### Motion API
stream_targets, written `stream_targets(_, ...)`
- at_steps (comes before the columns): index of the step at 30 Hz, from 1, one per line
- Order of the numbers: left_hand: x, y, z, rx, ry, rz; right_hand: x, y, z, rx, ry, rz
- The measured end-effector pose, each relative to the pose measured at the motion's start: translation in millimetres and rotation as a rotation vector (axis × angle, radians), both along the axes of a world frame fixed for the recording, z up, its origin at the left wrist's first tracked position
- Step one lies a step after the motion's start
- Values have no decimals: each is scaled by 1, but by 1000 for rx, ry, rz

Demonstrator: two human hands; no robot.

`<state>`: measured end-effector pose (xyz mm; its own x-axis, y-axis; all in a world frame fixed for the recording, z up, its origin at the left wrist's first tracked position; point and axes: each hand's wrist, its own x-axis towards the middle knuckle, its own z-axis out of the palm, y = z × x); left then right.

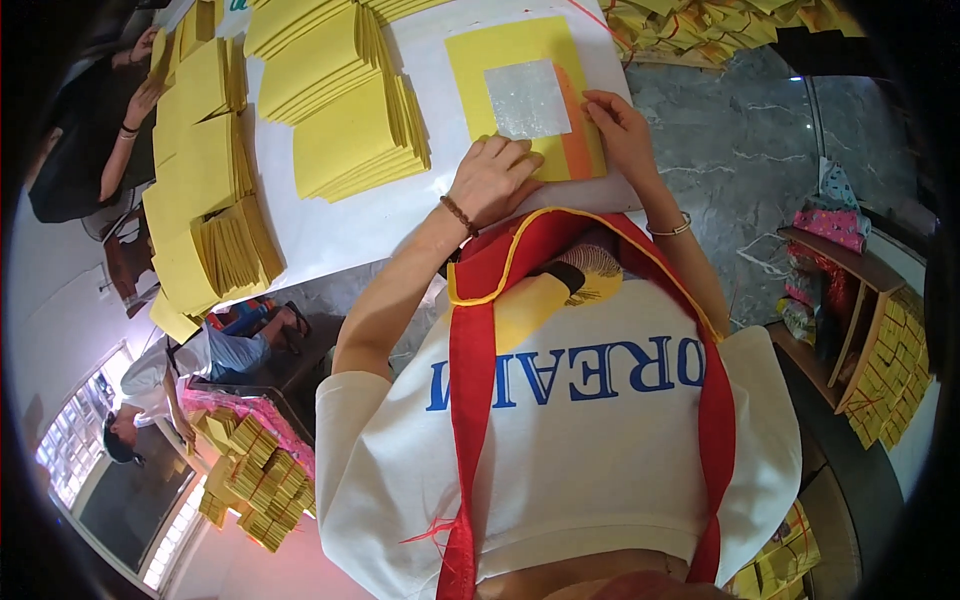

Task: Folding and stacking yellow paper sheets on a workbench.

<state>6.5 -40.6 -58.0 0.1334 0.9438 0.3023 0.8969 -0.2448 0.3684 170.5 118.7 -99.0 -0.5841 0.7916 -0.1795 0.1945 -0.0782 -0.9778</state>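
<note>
A yellow paper stack (468, 60) lies near the table's front edge, with a silver foil square (527, 98) on its middle. Along the square's right side runs an orange paper strip (577, 135). My left hand (494, 178) rests on the stack's lower left part, fingers bent and close together, pressing the yellow paper. My right hand (622, 132) is at the right edge, thumb and fingers drawn together at the margin of the orange strip. What lies between those fingertips is too small to make out clearly.
Fanned yellow paper piles (350, 135) cover the white table (330, 230) to the left, with more yellow bundles (215, 150) beyond. Another person's hand (145, 100) touches those at far left. A second person (165, 375) sits behind tied bundles (260, 470). At right stands a wooden shelf (850, 290).
</note>
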Motion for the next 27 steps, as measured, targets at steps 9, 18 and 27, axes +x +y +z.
stream_targets(9, -6, 14, -12, -60, -294, 139, 1, 6, 7, -87, 35, -20)
stream_targets(18, -6, 13, -11, -106, -407, 123, 0, 6, 8, -98, 18, -33)
stream_targets(27, -5, 12, -7, -285, -570, 211, 0, 6, 4, -87, 27, -25)
